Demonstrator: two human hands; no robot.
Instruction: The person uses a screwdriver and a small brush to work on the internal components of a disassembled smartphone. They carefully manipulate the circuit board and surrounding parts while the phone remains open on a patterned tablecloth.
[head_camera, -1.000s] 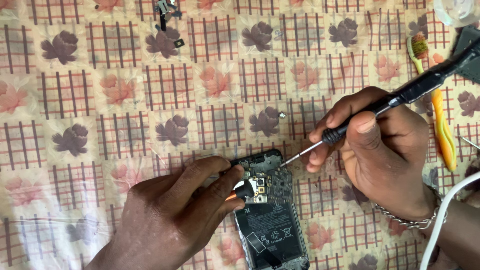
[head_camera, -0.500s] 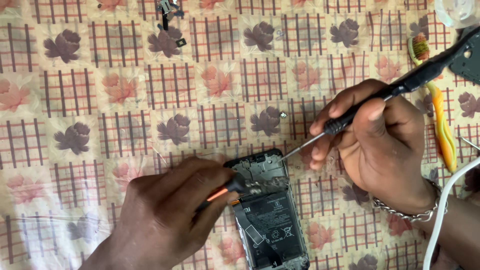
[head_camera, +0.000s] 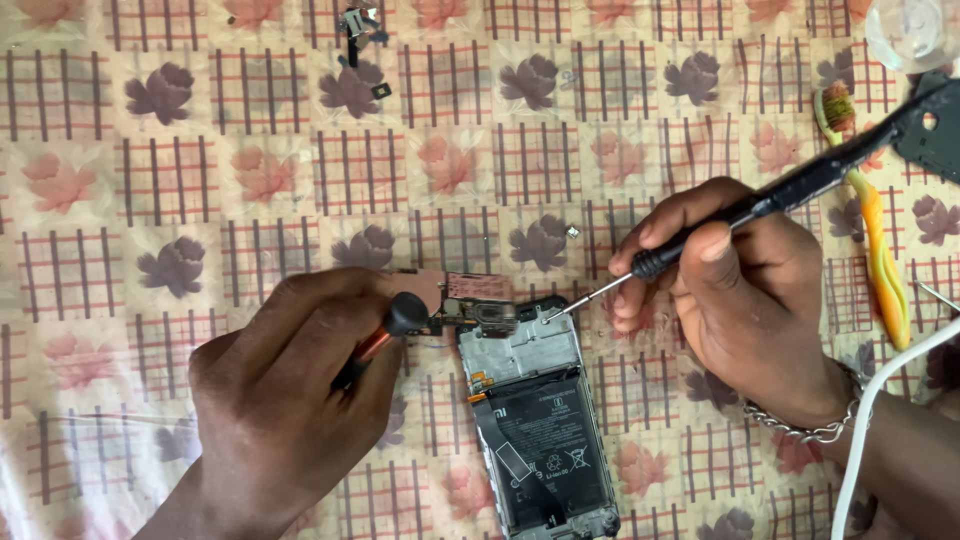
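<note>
Circuit board (head_camera: 455, 292) now levered off the opened phone (head_camera: 535, 420). Left hand (head_camera: 290, 400) grasps orange-handled tool (head_camera: 385, 330); right hand (head_camera: 745, 290) grips screwdriver (head_camera: 700, 235), tip at frame.

The cloth (head_camera: 200, 180) lies open across its left half and upper middle, so a hand could pass there freely. Near the top edge, small loose parts (head_camera: 355, 25) sit in the way. The opened phone (head_camera: 535, 420) blocks the lower middle, flanked by the left hand (head_camera: 290, 390) and right hand (head_camera: 745, 290). On the right, a toothbrush (head_camera: 875, 240), a dark plate (head_camera: 930, 135) and a white cable (head_camera: 880, 420) crowd the edge.
</note>
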